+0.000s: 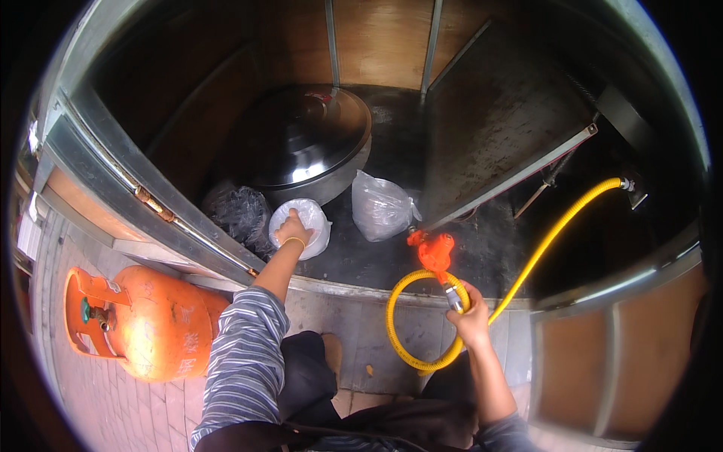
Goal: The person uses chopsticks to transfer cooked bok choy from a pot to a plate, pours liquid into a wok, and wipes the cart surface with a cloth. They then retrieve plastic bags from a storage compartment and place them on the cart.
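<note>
My left hand (292, 230) rests on top of a round bundle wrapped in white plastic (317, 234), index finger stretched out. Whether it grips the plastic is unclear. My right hand (470, 316) holds a coiled yellow corrugated gas hose (390, 316) near its metal end fitting. An orange-red gas regulator (435, 251) sits on that end, just above the hand. From there the hose runs up to a metal fitting (627, 183) at the right inside the cabinet. Between my hands, a tied translucent plastic bag (381, 209) stands on the cabinet's dark floor.
A large round metal pot with a domed lid (316, 141) stands behind the bundle. Dark plastic bags (243, 214) lie at its left. A slanted metal panel (508, 124) juts in from the right. Outside, an orange gas cylinder (164, 327) lies beside my left arm on brick paving (130, 401).
</note>
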Demonstrator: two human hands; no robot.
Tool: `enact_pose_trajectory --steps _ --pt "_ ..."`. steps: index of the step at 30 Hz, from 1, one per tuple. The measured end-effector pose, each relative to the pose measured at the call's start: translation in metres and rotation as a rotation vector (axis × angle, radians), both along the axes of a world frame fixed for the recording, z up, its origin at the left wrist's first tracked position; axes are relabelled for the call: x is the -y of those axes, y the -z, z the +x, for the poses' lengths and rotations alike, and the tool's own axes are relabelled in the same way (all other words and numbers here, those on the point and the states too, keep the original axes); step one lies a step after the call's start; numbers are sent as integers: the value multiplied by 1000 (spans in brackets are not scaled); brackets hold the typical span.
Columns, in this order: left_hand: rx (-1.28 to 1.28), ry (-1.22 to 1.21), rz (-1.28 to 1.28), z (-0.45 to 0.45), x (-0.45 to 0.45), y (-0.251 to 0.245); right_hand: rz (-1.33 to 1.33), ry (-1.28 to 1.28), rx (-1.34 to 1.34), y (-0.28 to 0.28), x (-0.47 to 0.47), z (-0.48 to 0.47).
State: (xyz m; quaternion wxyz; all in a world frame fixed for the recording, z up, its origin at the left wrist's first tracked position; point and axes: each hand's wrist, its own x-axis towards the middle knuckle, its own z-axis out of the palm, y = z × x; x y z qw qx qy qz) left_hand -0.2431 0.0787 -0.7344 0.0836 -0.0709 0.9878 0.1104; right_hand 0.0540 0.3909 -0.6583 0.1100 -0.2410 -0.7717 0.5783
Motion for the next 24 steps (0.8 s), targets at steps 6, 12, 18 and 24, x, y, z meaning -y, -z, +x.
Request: enact_pose_trajectory --steps 6,12,18,24 --pt "-720 74 294 -8 -1 3 -246 93 38 7 -10 -21" --pt "-470 497 536 -2 -44 -57 -182 179 -125 12 -18 10" --pt "-105 875 307 28 -88 -106 -136 127 27 11 -24 16" --pt "149 739 452 123 -60 -119 -157 -235 -91 -20 -22 -40"
